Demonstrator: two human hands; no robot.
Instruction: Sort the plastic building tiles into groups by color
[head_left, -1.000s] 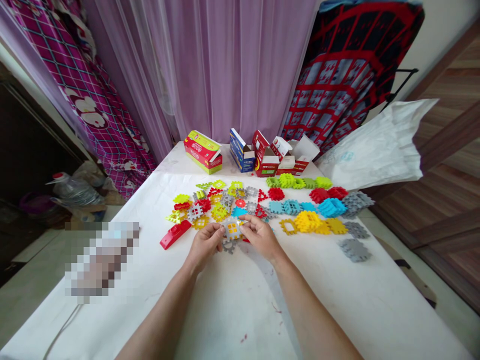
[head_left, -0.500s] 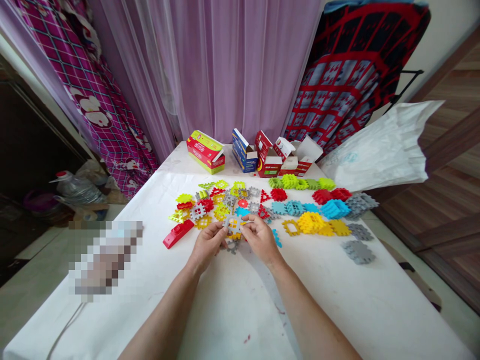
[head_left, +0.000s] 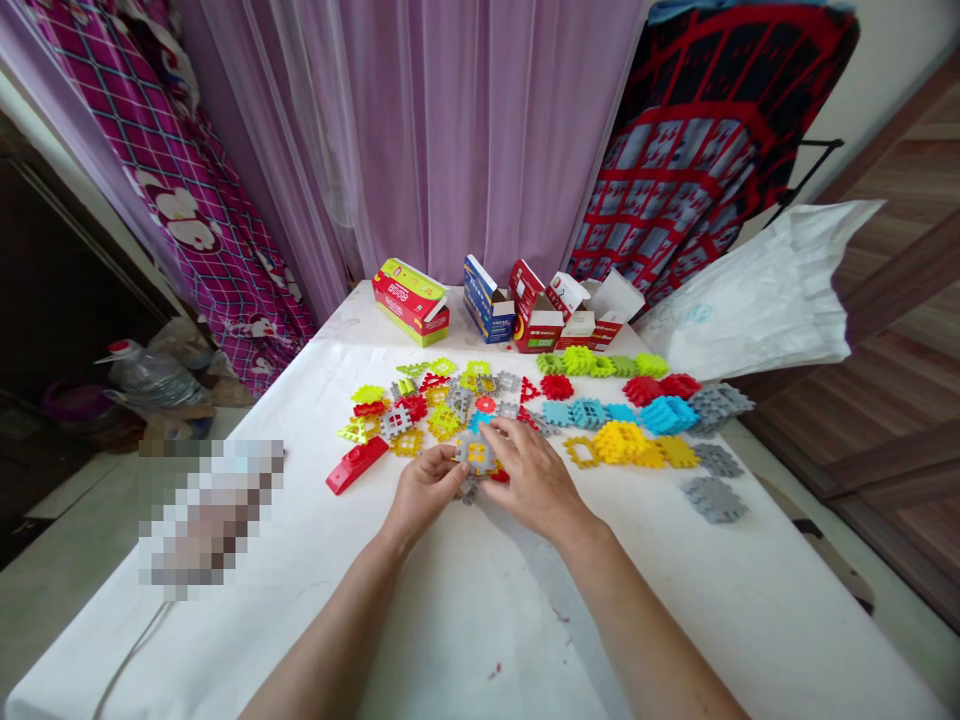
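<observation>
Between the thumb and fingers of my left hand (head_left: 427,492) is a grey window-shaped building block (head_left: 474,455), a flat notched piece with yellow showing through its openings. My right hand (head_left: 534,478) is just right of it, over the near edge of the loose pile, its fingers apart from the thumb. Part of the block's right side and the pieces under my right palm are hidden. A blue piece (head_left: 478,421) lies beyond the right fingertips, and a red piece (head_left: 500,477) peeks out below them. Loose notched pieces in yellow, lime, red and grey surround a lime piece (head_left: 445,421).
Sorted stacks stand to the right: lime (head_left: 579,361), red (head_left: 681,386), blue (head_left: 667,415), yellow (head_left: 621,444) and grey (head_left: 714,500). Several small boxes (head_left: 487,308) line the back. A white bag (head_left: 757,295) stands at the back right. A red bar-shaped piece (head_left: 356,465) lies left.
My right hand has let go of the grey block's right edge and opened out over the pieces beside it. My left hand still holds the block, shifted slightly right.
</observation>
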